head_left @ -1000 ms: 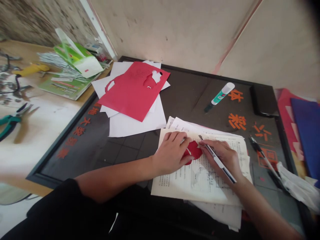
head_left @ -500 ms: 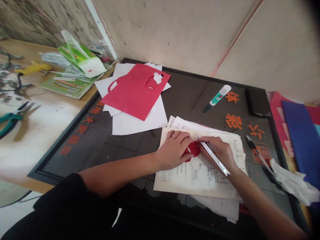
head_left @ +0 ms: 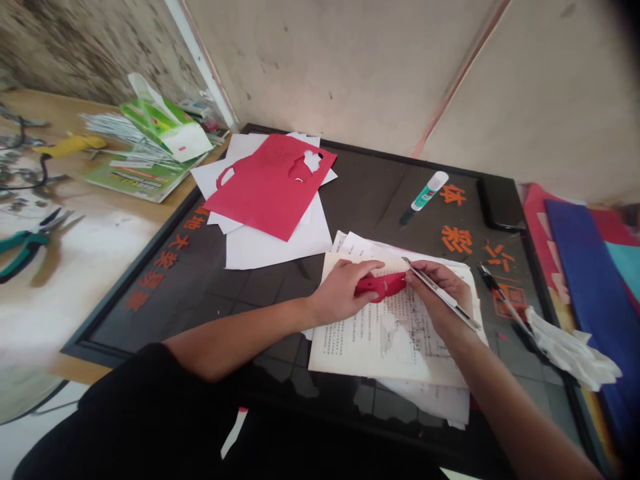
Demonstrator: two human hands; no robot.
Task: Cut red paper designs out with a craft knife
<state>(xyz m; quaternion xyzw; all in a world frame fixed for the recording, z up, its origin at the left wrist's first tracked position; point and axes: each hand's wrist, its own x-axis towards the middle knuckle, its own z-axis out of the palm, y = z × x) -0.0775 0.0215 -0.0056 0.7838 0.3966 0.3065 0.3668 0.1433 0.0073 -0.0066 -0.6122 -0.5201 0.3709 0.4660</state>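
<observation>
Your red paper cut-out (head_left: 380, 287) had swung round to lie lengthwise between your hands, on printed pages (head_left: 395, 347).

Your left hand (head_left: 341, 291) pressed flat on the cut-out's left end, fingers together. Your right hand (head_left: 437, 287) pinched a craft knife (head_left: 457, 308) between thumb and fingers like a pen, with its tip on the page just past the cut-out's right end. The print was too small to read. Among orange-red paper characters (head_left: 457, 239) on the dark cutting mat (head_left: 360, 193), you could read 体, just beside a green-and-white glue stick (head_left: 427, 191).
</observation>
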